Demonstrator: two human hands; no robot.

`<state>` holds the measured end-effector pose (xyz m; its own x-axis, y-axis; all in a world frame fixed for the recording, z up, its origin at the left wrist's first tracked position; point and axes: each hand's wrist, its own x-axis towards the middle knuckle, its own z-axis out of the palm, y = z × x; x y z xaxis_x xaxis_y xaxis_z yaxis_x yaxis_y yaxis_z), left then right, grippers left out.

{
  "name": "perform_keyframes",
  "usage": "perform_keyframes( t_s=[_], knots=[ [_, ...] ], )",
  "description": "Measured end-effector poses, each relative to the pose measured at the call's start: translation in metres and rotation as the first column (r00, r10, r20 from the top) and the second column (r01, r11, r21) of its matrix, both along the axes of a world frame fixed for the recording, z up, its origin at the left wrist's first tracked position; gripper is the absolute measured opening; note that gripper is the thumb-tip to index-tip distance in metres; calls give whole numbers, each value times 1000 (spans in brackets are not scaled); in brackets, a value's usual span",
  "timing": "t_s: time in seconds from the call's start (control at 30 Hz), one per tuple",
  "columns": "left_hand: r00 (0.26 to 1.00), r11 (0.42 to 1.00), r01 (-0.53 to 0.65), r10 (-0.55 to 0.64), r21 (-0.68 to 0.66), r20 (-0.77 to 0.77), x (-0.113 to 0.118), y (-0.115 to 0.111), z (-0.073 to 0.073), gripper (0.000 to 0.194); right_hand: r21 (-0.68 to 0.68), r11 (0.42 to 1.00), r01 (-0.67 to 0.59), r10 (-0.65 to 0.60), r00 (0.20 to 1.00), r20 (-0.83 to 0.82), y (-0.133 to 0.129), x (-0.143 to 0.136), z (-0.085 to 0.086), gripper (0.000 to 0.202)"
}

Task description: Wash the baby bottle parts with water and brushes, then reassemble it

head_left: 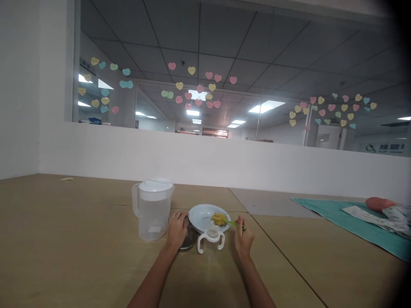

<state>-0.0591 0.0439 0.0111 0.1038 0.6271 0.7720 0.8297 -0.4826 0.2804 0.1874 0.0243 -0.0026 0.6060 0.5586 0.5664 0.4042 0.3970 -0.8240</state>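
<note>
Bare forearms [158, 278] slant inward, the left hand [176, 229] curled over a round metal dish [190, 239], its grip unclear, the right hand [244, 238], right of the two-handled cup [212, 233], clenched around a green-handled utensil [229, 222] reaching yellow pieces [218, 219] on the far white plate [200, 215].

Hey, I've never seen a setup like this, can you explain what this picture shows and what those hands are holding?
There's no machine here: these are a person's own bare hands, seen from a camera worn on their head, looking forward and down. On the table stand a lidded clear pitcher, a white plate and a white two-handled cup. The right hand holds a green-handled utensil, with something yellow at its far end, over the plate. The left hand rests at a dark round dish; its grip is unclear.
</note>
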Motion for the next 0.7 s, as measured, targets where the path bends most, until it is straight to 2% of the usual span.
perform_keyframes(
  t_s=[0.13,0.43,0.53,0.7],
  knots=[
    [999,1000,23,-23,16,-33,6,-7,2,27,7,999,47,-47,998,-38,0,1,2,64],
    [987,995,96,-94,12,-132,20,-16,1,23,3,998,55,-54,985,-163,-3,-3,9,59],
    [980,991,136,-135,-6,-143,23,-20,2,25,11,1000,7,-4,967,-255,1,-1,7,57],
    [968,979,191,-200,-74,-154,27,-23,1,27,-1,991,-134,119,885,-449,12,3,0,52]
  ],
)
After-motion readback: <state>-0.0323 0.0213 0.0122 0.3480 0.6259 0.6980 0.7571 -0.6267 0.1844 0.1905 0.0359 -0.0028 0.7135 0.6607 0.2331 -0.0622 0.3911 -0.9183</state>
